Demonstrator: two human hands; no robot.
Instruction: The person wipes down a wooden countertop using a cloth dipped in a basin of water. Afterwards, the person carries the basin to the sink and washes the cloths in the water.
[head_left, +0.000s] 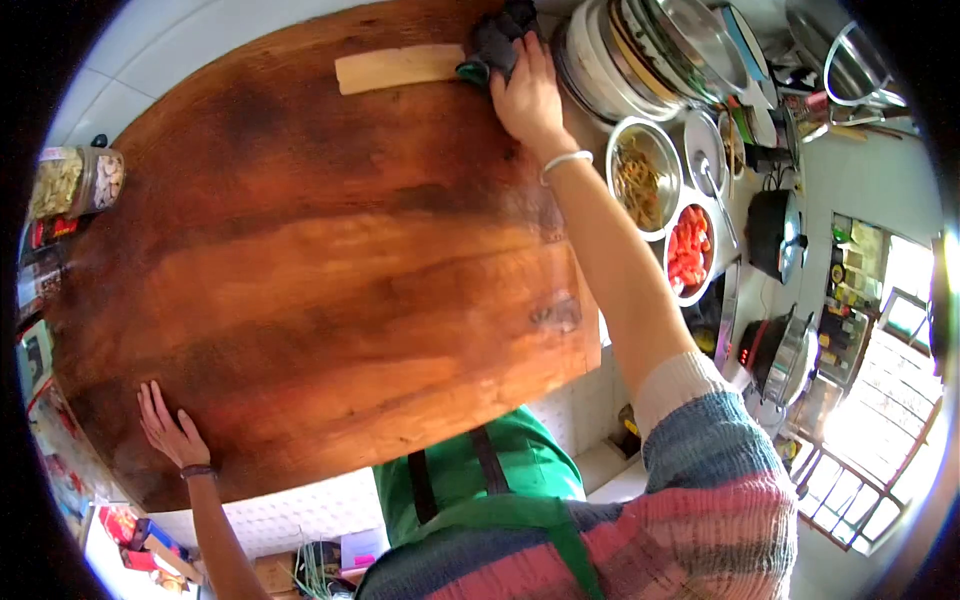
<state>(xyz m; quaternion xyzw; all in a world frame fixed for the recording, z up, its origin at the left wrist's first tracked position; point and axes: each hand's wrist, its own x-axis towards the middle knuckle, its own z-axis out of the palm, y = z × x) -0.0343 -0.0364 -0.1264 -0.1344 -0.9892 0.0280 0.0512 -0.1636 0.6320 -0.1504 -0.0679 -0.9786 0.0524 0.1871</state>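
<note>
A large brown wooden board (330, 260) fills the middle of the view, with a damp-looking sheen on its surface. At its far right, my right hand (528, 97) presses on a dark grey cloth (493, 47), fingers over it. The cloth touches the right end of a pale flat wooden strip (398, 70) lying near the board's far edge. My left hand (172, 430) rests on the board's near left corner, fingers spread, holding nothing.
Right of the board stand stacked bowls and plates (615, 60), a bowl of shredded food (643, 180) and a bowl of red pieces (690, 250). A black pot (772, 235) is farther right. Jars (78, 182) stand at the left edge.
</note>
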